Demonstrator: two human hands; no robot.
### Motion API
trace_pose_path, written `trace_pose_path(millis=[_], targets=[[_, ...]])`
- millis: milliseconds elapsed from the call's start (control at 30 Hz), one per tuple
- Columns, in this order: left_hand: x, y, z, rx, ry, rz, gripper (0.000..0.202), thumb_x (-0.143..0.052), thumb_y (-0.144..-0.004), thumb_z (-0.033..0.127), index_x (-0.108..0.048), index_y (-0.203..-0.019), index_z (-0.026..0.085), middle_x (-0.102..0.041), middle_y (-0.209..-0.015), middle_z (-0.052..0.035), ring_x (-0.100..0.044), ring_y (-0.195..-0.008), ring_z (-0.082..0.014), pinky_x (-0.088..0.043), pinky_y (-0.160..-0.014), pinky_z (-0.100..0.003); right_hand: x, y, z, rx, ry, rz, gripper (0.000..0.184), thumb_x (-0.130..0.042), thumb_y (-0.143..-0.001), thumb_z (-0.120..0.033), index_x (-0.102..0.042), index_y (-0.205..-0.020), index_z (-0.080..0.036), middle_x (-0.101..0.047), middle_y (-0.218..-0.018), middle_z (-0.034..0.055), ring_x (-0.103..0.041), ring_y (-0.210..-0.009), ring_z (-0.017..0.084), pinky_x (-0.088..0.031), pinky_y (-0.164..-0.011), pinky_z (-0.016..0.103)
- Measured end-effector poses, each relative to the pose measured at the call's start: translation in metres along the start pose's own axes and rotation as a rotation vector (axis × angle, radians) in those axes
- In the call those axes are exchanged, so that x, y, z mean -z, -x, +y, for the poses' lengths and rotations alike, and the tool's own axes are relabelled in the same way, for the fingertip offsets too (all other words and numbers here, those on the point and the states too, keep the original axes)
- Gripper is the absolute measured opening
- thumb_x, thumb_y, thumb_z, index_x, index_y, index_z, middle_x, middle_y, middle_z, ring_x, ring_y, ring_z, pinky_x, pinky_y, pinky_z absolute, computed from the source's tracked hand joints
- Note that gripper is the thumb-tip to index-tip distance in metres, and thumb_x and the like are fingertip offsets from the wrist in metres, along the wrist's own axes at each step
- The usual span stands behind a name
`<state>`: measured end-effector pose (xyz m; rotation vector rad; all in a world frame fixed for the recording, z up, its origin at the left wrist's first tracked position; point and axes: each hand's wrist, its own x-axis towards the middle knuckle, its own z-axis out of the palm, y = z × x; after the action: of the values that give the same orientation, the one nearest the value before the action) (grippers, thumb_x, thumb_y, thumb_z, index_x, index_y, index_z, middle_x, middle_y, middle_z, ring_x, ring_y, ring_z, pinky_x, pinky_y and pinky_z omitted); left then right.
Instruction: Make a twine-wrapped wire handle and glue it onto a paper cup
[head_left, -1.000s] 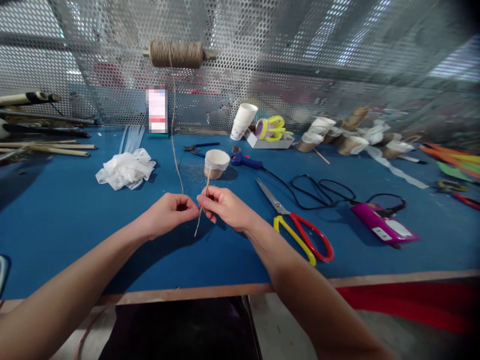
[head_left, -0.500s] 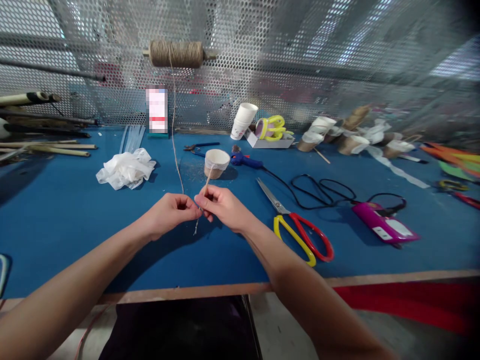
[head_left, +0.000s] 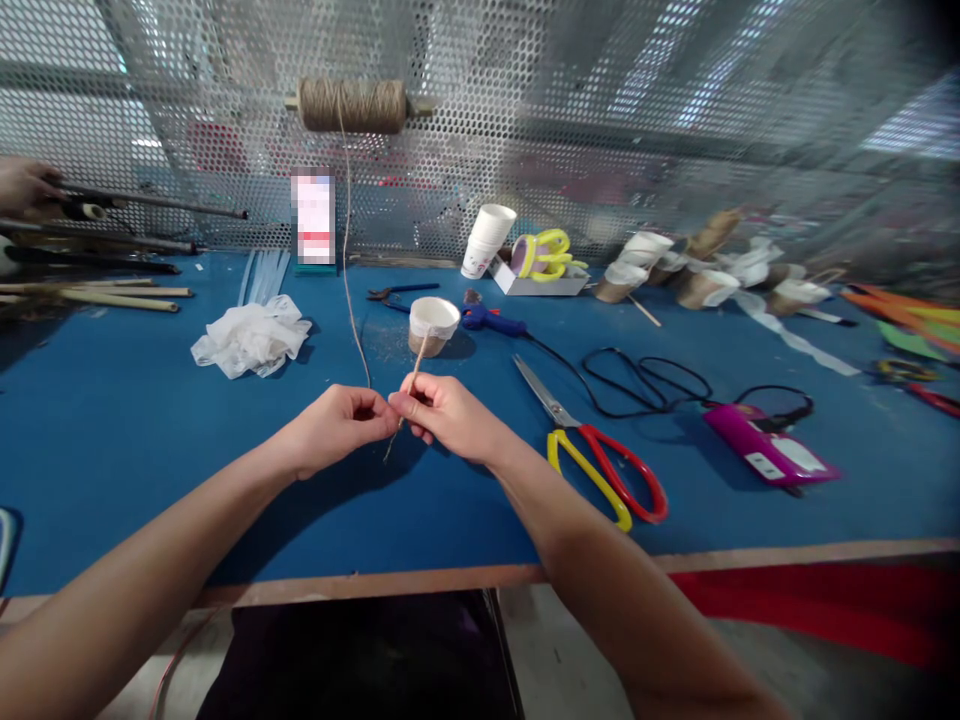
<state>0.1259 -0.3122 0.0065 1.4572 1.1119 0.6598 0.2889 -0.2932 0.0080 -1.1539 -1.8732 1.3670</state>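
Note:
My right hand [head_left: 442,410] pinches a thin tan stick [head_left: 418,362], seemingly wound with twine. Its upper end overlaps the cup in view, and a frayed end pokes out below the fingers. Close against it, my left hand [head_left: 349,425] is closed with thumb and finger on the jute twine [head_left: 349,290], which hangs down from a spool [head_left: 352,106]. The fingertips of both hands meet and hide where twine and stick join. Just beyond them stands a small paper cup [head_left: 431,338], brown below with a white band round the top.
Scissors [head_left: 577,435] with red and yellow handles lie right of my hands. Behind them are a blue glue gun [head_left: 495,321], its black cord and a purple power strip [head_left: 772,445]. White crumpled fabric [head_left: 251,338] sits left. Another person's hand [head_left: 26,188] holds a dark rod.
Another person's hand has come in at the far left, and the rods there have shifted. The stick in my right hand has tilted slightly; my hands have barely moved.

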Motion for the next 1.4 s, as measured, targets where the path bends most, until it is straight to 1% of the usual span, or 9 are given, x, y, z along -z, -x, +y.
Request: trace_pose_path(millis=[167, 333, 400, 533, 600, 833, 1100, 1300, 1400], targets=[[-0.0012, -0.0004, -0.0025, -0.002, -0.032, 0.014, 0.027, -0.056, -0.071, 0.039, -0.052, -0.061, 0.015, -0.040, -0.052, 0.0054, -0.030, -0.049, -0.0070, -0.019, -0.045, -0.022, -0.0005, -0.0005, 0.0002, -0.011, 0.068, 0.025, 0.030, -0.055, -0.077, -0.044, -0.047, -0.067, -0.016, -0.044, -0.048, -0.0057, -0.039, -0.040, 0.006, -0.030, -0.038, 0.018], [-0.0019, -0.0015, -0.0046, -0.001, -0.016, 0.011, 0.023, -0.059, -0.070, 0.036, -0.053, -0.065, 0.014, -0.037, -0.054, 0.0061, -0.027, -0.049, -0.0063, -0.017, -0.046, -0.022, -0.0029, -0.0011, 0.0016, 0.001, 0.079, 0.051, 0.032, -0.057, -0.075, -0.044, -0.049, -0.065, -0.016, -0.044, -0.049, -0.0051, -0.040, -0.042, 0.006, -0.030, -0.039, 0.019], [-0.0024, -0.0019, -0.0042, 0.003, 0.011, 0.000, 0.023, -0.059, -0.070, 0.035, -0.054, -0.066, 0.013, -0.038, -0.054, 0.0059, -0.027, -0.049, -0.0058, -0.017, -0.046, -0.022, -0.0022, -0.0011, 0.0032, 0.013, 0.008, 0.031, 0.031, -0.057, -0.075, -0.044, -0.049, -0.067, -0.016, -0.045, -0.052, -0.0045, -0.041, -0.044, 0.006, -0.032, -0.040, 0.019], [-0.0036, -0.0014, -0.0017, 0.027, 0.157, -0.062, 0.025, -0.059, -0.070, 0.036, -0.052, -0.062, 0.014, -0.040, -0.053, 0.0058, -0.028, -0.047, -0.0050, -0.019, -0.045, -0.021, 0.0028, -0.0005, 0.0044, 0.074, -0.240, -0.105, 0.027, -0.055, -0.077, -0.043, -0.051, -0.077, -0.016, -0.051, -0.065, -0.0020, -0.049, -0.055, 0.008, -0.042, -0.047, 0.020], [-0.0039, -0.0012, -0.0015, 0.031, 0.171, -0.065, 0.025, -0.060, -0.069, 0.036, -0.051, -0.060, 0.014, -0.040, -0.052, 0.0063, -0.029, -0.046, -0.0049, -0.019, -0.045, -0.021, 0.0045, -0.0004, 0.0037, 0.056, -0.251, -0.121, 0.027, -0.055, -0.078, -0.042, -0.051, -0.075, -0.016, -0.051, -0.063, -0.0022, -0.049, -0.054, 0.007, -0.042, -0.048, 0.020], [-0.0033, -0.0031, -0.0060, -0.021, 0.006, 0.018, 0.024, -0.061, -0.068, 0.036, -0.052, -0.063, 0.014, -0.044, -0.054, 0.0052, -0.033, -0.049, -0.0064, -0.021, -0.046, -0.021, -0.0001, -0.0023, 0.0028, 0.005, -0.066, 0.015, 0.030, -0.058, -0.075, -0.043, -0.047, -0.067, -0.016, -0.046, -0.050, -0.0051, -0.044, -0.045, 0.006, -0.037, -0.041, 0.018], [-0.0062, -0.0029, -0.0053, -0.020, -0.002, 0.045, 0.023, -0.060, -0.068, 0.035, -0.055, -0.063, 0.013, -0.041, -0.053, 0.0053, -0.030, -0.048, -0.0059, -0.020, -0.044, -0.021, -0.0039, -0.0033, 0.0094, 0.024, 0.034, 0.112, 0.031, -0.059, -0.073, -0.044, -0.047, -0.065, -0.016, -0.045, -0.050, -0.0052, -0.041, -0.042, 0.006, -0.031, -0.037, 0.018], [-0.0035, -0.0005, -0.0002, 0.007, 0.145, -0.094, 0.024, -0.060, -0.070, 0.035, -0.054, -0.062, 0.013, -0.040, -0.053, 0.0057, -0.028, -0.046, -0.0045, -0.019, -0.043, -0.020, 0.0008, 0.0004, 0.0023, 0.088, -0.232, -0.093, 0.028, -0.058, -0.075, -0.043, -0.050, -0.073, -0.016, -0.053, -0.064, -0.0020, -0.048, -0.052, 0.007, -0.041, -0.045, 0.019], [-0.0020, -0.0004, -0.0007, 0.010, 0.114, -0.074, 0.025, -0.060, -0.070, 0.035, -0.053, -0.062, 0.013, -0.041, -0.053, 0.0055, -0.029, -0.047, -0.0049, -0.020, -0.044, -0.020, 0.0026, 0.0014, 0.0007, 0.055, -0.199, -0.075, 0.028, -0.059, -0.075, -0.042, -0.048, -0.069, -0.016, -0.049, -0.057, -0.0039, -0.046, -0.048, 0.006, -0.039, -0.043, 0.018]])
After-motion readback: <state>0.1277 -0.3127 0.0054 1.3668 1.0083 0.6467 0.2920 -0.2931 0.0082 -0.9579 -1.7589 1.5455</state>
